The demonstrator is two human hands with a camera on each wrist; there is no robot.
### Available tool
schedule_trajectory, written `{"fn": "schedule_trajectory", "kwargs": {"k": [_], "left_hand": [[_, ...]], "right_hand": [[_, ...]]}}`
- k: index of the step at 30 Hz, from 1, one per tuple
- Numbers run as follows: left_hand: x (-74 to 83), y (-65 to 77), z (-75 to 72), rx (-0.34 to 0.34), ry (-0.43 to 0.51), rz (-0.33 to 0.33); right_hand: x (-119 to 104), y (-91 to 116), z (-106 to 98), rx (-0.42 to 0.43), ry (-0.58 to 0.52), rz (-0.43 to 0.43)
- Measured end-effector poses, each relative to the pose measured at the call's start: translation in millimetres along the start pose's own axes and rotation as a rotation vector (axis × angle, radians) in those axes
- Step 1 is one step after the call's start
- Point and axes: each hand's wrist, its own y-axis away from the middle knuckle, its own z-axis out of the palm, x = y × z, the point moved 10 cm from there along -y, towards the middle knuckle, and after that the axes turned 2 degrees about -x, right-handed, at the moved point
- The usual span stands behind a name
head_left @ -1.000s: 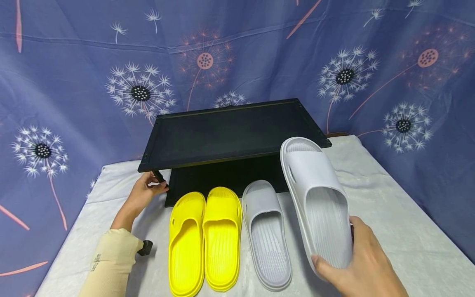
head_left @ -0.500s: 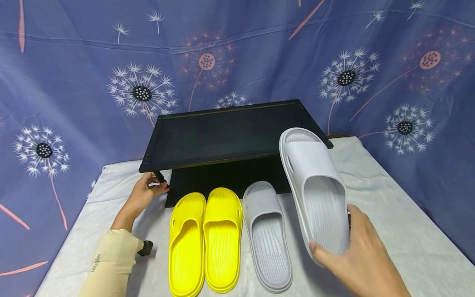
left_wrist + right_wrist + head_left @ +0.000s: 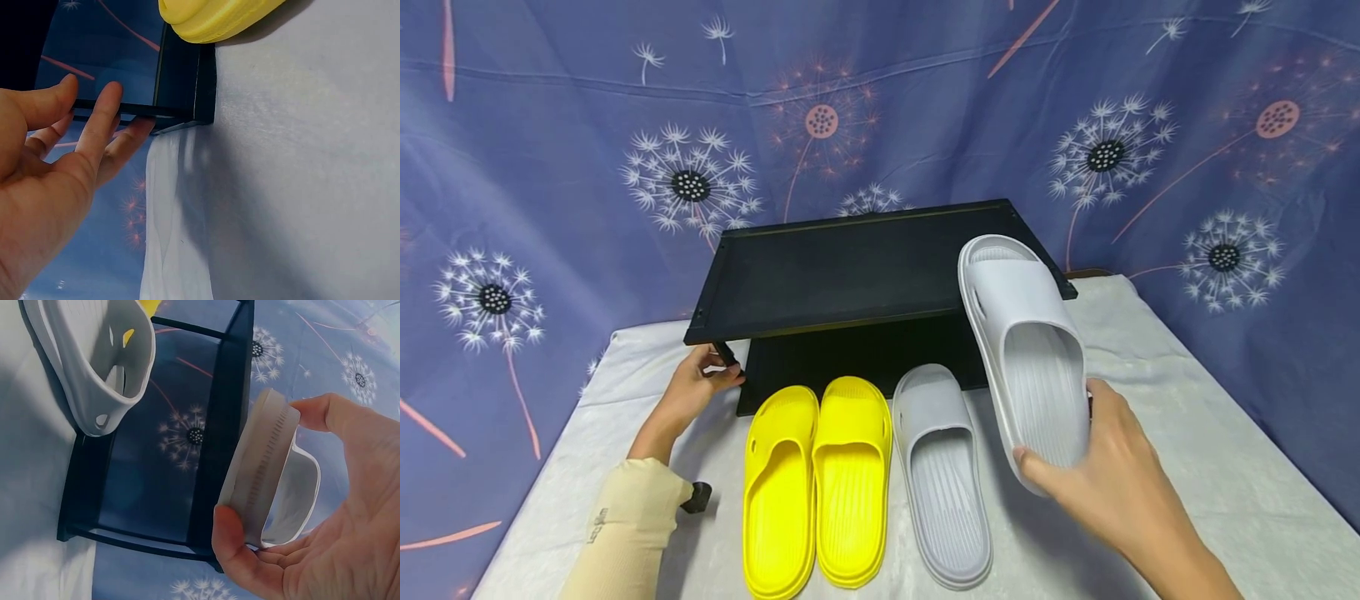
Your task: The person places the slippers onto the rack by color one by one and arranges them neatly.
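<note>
Clock positions are taken over the head view, 12 being the far side. The right hand (image 3: pixel 1107 473), at 4 o'clock, has its thumb and fingers bent about the heel end of a held grey slipper (image 3: pixel 1026 358); the grip is only as wide as the sole, with the thumb on one face and the fingers on the other. That slipper is raised off the white cloth (image 3: pixel 1217 450), tilted, its toe directed between 11 and 12. The toe overlaps the right front corner of a black rack (image 3: pixel 857 271) in the head view (whether the two touch could not be determined).

The left hand (image 3: pixel 691 392), at 8 o'clock, has thumb and fingertips lightly bent on either side of the left-end upright (image 3: pixel 727 353) of the rack, pinching it; the gap between them is narrow. A cream sleeve (image 3: pixel 628 517) covers that forearm, and a small black object (image 3: pixel 697 497) projects beside its cuff.

The rack stands at 12 o'clock, one board above another, before a blue backdrop (image 3: pixel 925 100) printed with dandelions. Along its front on the cloth lie a left yellow slipper (image 3: pixel 781 500) at 7 o'clock, a right yellow slipper (image 3: pixel 852 492) close against it near 6, and a second grey slipper (image 3: pixel 946 483) between 5 and 6. All three point their toes toward the rack.
</note>
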Motion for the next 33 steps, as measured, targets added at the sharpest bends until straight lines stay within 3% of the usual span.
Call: {"fn": "schedule_trajectory", "kwargs": {"k": [5, 16, 25, 33], "left_hand": [[0.5, -1.9, -0.4, 0.007, -0.005, 0.014], [-1.2, -3.3, -0.4, 0.007, -0.008, 0.004], [-2.0, -3.3, -0.8, 0.012, 0.011, 0.025], [-1.9, -1.6, -1.1, 0.009, 0.002, 0.014]], "right_hand": [[-5, -11, -2, 0.018, -0.003, -0.036], [-5, -22, -1, -0.009, -0.006, -0.014], [-18, -37, -9, -0.004, 0.003, -0.071], [-29, -53, -9, -0.062, 0.015, -0.088]]}}
